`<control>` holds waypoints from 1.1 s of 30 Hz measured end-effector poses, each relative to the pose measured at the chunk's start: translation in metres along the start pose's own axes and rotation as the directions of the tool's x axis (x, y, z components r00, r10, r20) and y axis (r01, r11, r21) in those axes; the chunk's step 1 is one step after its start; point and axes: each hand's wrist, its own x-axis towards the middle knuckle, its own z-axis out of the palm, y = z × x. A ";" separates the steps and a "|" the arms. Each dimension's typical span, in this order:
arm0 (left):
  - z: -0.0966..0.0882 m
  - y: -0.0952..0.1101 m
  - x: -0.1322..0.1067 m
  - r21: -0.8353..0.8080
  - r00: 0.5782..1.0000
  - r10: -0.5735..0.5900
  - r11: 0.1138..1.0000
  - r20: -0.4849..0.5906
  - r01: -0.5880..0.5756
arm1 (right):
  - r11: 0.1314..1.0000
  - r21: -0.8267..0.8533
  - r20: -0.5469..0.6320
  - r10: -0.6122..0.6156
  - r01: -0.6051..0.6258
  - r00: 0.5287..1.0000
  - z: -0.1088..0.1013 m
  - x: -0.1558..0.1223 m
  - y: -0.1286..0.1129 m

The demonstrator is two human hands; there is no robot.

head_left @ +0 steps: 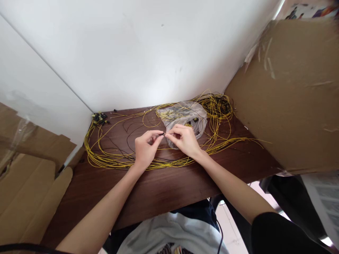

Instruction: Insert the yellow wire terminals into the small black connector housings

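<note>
Both hands meet over the middle of the desk. My left hand (147, 146) pinches a small black connector (162, 134) between thumb and forefinger. Right beside it, my right hand (184, 139) is closed in a pinch at the connector's right end; a thin wire seems to be there, but it is too small to make out. Beneath and behind the right hand lies a clear plastic bag (180, 111) with small yellow and black parts inside. A long bundle of yellow and black wires (106, 162) loops around under both hands.
A tangled wire coil (218, 106) lies at the back right, and a cluster of black connectors (99, 118) at the back left. A cardboard sheet (296, 95) stands on the right; cardboard flaps (26, 190) are at the left. A white panel (148, 53) closes the back of the brown desk (159, 190).
</note>
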 end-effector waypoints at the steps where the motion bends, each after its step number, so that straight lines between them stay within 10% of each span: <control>1: 0.000 0.000 0.000 0.015 1.000 0.012 1.000 -0.002 -0.012 | 1.000 0.002 0.003 0.002 -0.002 1.000 0.000 0.000 0.000; 15: -0.002 0.004 -0.001 0.054 0.993 0.116 0.992 -0.009 -0.116 | 0.857 0.387 0.177 0.292 -0.340 0.940 0.006 0.002 0.013; 33: -0.001 0.003 -0.001 0.107 0.995 0.090 0.990 -0.029 -0.087 | 0.995 -0.069 -0.065 -0.077 0.073 0.995 0.007 -0.004 0.001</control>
